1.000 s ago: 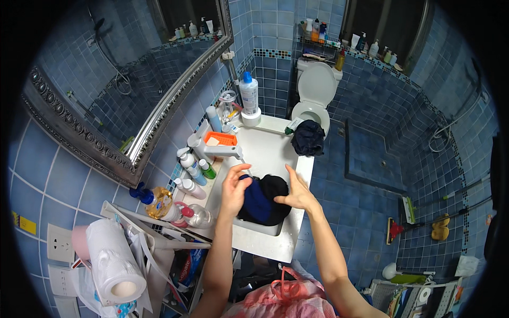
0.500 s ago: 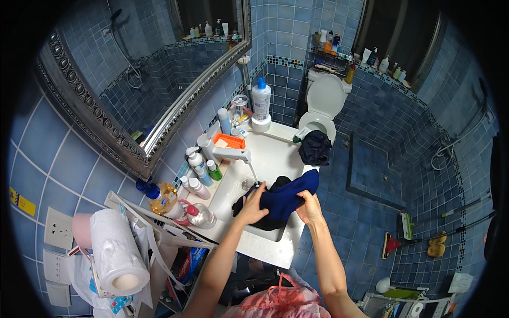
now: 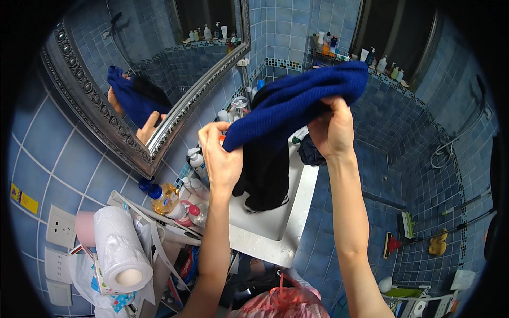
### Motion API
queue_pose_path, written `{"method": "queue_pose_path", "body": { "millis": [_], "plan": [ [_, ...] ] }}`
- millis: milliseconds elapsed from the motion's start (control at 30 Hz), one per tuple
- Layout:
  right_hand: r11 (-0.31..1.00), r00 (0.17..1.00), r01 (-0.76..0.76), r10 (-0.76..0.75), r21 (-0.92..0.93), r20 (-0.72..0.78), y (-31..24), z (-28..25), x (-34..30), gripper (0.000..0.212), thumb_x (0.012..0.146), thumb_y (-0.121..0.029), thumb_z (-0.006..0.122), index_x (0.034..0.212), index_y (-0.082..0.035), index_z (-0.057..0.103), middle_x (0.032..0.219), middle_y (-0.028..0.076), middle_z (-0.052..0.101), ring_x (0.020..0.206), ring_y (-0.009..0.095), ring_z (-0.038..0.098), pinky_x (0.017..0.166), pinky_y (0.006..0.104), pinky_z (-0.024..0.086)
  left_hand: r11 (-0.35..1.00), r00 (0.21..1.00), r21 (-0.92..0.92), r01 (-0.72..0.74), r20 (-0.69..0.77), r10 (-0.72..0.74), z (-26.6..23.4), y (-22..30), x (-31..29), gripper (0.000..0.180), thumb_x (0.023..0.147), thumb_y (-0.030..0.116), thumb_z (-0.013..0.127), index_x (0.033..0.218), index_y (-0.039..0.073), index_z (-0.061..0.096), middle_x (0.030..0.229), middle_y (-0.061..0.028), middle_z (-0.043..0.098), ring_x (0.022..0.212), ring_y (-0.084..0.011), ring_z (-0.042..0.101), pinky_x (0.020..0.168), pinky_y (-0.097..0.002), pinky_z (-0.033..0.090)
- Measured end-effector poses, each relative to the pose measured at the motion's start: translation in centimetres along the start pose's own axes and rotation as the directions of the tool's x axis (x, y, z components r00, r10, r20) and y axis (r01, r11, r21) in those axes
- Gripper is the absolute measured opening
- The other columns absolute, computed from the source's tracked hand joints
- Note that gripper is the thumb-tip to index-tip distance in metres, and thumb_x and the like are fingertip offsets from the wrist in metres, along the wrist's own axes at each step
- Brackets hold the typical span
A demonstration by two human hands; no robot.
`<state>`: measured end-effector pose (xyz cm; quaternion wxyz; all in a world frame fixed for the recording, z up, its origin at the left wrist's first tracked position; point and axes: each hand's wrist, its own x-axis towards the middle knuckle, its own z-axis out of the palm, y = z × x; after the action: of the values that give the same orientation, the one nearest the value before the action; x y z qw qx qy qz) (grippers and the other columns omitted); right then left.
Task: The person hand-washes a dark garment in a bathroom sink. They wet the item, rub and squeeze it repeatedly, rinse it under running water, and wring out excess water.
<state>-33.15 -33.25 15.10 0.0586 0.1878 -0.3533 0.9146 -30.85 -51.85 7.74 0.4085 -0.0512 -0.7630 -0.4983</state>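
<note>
A blue ribbed knit garment (image 3: 297, 108) is stretched between my hands, raised above the white sink (image 3: 260, 241). Its black part (image 3: 265, 183) hangs down into the basin. My left hand (image 3: 220, 161) pinches the blue edge on the left. The opposite end is gripped by my right hand (image 3: 335, 130), higher up, with the fingers partly under the cloth. A dark bunched cloth (image 3: 310, 151) lies on the sink's right rim. The garment hides the faucet and most of the far basin. In the mirror (image 3: 154, 47), the garment and both hands are reflected.
Left of the sink stand a bottle of amber liquid (image 3: 165, 200), a pink-capped bottle (image 3: 197, 213) and a pump bottle (image 3: 196, 159). A paper towel roll (image 3: 119, 241) sits at the lower left by wall sockets (image 3: 61, 227). More bottles line the far ledge (image 3: 395, 78).
Both hands have lifted the garment up out of the basin and spread it wider. It now covers the faucet and toilet, and its black part dangles below.
</note>
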Motion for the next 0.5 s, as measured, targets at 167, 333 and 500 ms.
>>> {"method": "queue_pose_path", "body": {
  "millis": [167, 333, 500],
  "plan": [
    [0.943, 0.985, -0.166, 0.174, 0.288, -0.003, 4.1, -6.2, -1.5, 0.024, 0.079, -0.006, 0.045, 0.099, 0.005, 0.054, 0.103, 0.016, 0.059, 0.101, 0.029, 0.057, 0.094, 0.0472, 0.046, 0.971, 0.970, -0.154, 0.184, 0.188, -0.154, 1.3, -4.0, -3.1, 0.022, 0.071, -0.001, 0.061, 0.088, 0.001, 0.046, 0.089, -0.0137, 0.055, 0.083, -0.0237, 0.055, 0.078, -0.0330, 0.044],
    [0.799, 0.874, -0.335, 0.461, 0.499, -0.151, 12.0, -19.8, -8.2, 0.022, 0.060, 0.004, 0.041, 0.077, 0.001, 0.055, 0.092, 0.014, 0.061, 0.093, 0.029, 0.060, 0.093, 0.0432, 0.047, 0.856, 0.604, 0.071, 0.513, 0.679, -0.418, 2.4, -10.4, -12.9, 0.089, 0.056, 0.015, 0.081, 0.127, 0.001, 0.029, 0.120, -0.0216, 0.043, 0.116, -0.0320, 0.043, 0.099, -0.0399, 0.036],
    [0.764, 0.735, -0.321, 0.573, 0.559, -0.362, 14.1, -21.0, -15.3, 0.024, 0.057, 0.003, 0.042, 0.075, 0.000, 0.056, 0.081, 0.013, 0.061, 0.081, 0.030, 0.063, 0.083, 0.0423, 0.053, 0.471, -0.066, 0.284, 0.835, 0.901, -0.428, 0.0, -12.5, -16.2, 0.127, 0.069, 0.032, 0.080, 0.141, 0.011, -0.023, 0.144, -0.0304, 0.018, 0.133, -0.0327, 0.026, 0.106, -0.0371, 0.028]
  ]
}}
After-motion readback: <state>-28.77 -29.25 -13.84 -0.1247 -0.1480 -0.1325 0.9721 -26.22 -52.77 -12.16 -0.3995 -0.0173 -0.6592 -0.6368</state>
